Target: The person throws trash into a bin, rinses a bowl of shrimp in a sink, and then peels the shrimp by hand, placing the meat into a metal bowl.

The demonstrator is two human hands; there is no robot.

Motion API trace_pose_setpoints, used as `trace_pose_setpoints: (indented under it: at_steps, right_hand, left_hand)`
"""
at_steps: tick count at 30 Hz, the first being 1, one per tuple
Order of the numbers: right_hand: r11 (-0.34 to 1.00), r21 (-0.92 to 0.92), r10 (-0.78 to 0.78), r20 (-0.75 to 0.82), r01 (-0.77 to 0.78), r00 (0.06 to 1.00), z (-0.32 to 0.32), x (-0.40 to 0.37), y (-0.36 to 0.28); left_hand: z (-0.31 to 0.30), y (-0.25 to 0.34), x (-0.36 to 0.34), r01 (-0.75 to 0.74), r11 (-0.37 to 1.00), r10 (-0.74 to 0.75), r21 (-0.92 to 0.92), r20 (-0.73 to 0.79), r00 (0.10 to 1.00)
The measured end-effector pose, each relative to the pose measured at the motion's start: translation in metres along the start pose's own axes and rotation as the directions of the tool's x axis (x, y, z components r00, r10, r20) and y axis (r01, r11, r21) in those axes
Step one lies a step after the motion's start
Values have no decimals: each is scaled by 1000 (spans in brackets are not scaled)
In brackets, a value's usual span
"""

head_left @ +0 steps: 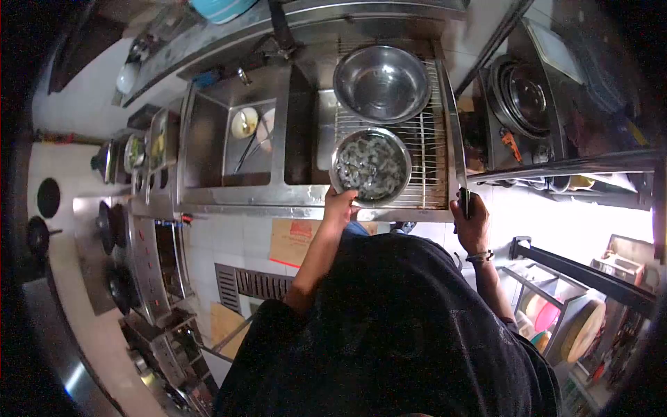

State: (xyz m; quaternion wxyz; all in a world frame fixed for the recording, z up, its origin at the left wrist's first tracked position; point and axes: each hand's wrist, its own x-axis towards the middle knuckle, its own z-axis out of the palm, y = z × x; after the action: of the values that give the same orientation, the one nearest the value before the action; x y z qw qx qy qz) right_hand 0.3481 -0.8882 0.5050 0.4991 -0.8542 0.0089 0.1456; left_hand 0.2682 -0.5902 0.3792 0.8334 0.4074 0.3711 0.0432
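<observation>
Two metal bowls (382,83), left hand (339,207) grasping the nearer bowl (373,167), right hand (474,226) clasping one dark object (466,199)

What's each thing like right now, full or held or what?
Small bowl: upright, filled with pale grey pieces
Big bowl: upright, no food showing
Left hand: gripping the small bowl's rim
Right hand: closed around something black
Sink: holding a white dish

One left hand (340,207), one right hand (474,224), one black object (465,201) and two steel bowls (381,85) on one wire rack (429,149) appear. The pale pieces (372,167) blur past counting. There is one blue basin (221,8), one orange object (511,144) and one round wooden board (583,331).
</observation>
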Motion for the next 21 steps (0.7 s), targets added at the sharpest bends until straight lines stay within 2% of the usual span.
trace_pose_setpoints:
  at_steps: [1, 3, 5, 6, 7, 8, 9, 10, 11, 12, 13, 15, 16, 17, 19, 21]
  right_hand:
    - [1000, 1, -12, 40, 12, 999, -3, 3, -1]
    - [1000, -15, 0, 106, 2, 994, -7, 9, -3]
    - [996, 87, -1, 164, -13, 986, -6, 9, -12]
    - [999, 51, -9, 189, -1, 982, -6, 9, -21]
    - [998, 56, -5, 184, -6, 983, -1, 9, -20]
    - [983, 173, -85, 166, 56, 982, 6, 9, -14]
    - [952, 284, -163, 137, 119, 977, 11, 10, -9]
    - [949, 249, -234, 146, 193, 961, 13, 10, -6]
    - [932, 331, -201, 136, 147, 970, 19, 11, -5]
    - [931, 352, -146, 128, 93, 981, 21, 8, -9]
    - [925, 377, -99, 113, 49, 989, 22, 7, -14]
    - [956, 292, -50, 127, 10, 991, 24, 9, -16]
    - [946, 323, -5, 107, -30, 994, 23, 3, -22]
    - [943, 332, 5, 87, -33, 996, 24, 2, -23]
    - [992, 100, -77, -20, 78, 997, 26, -2, -22]
    - [998, 65, -19, -31, 21, 999, 25, -6, -23]
  left_hand:
    - [-3, -1, -1, -7, 1000, 7, -5, -16, 1000]
    - [-9, 0, -2, 66, 993, -63, 103, -40, 997]
    - [-13, 1, -7, 63, 995, -61, 81, -26, 998]
    - [-20, -7, -1, -294, 874, 358, 387, -105, 928]
    - [-4, 7, -13, -523, 543, 717, 658, -39, 696]
    - [8, 22, -29, -443, 474, 681, 761, 3, 732]
    - [21, 37, -35, -446, 471, 678, 761, 11, 735]
    - [32, 50, -32, -446, 382, 576, 809, 169, 800]
    - [39, 57, -25, -456, 289, 437, 842, 308, 845]
    - [42, 49, -1, -662, 63, 568, 747, 518, 639]
    - [44, 41, 17, -672, 57, 563, 739, 532, 633]
    - [56, 41, 45, -500, -318, 488, 805, 592, 642]
    - [59, 45, 53, -475, -287, 397, 832, 555, 731]
    - [60, 47, 60, -491, -297, 382, 819, 573, 725]
    - [64, 50, 62, -402, -310, 174, 861, 468, 867]
    - [66, 53, 59, -443, -331, 92, 833, 496, 864]
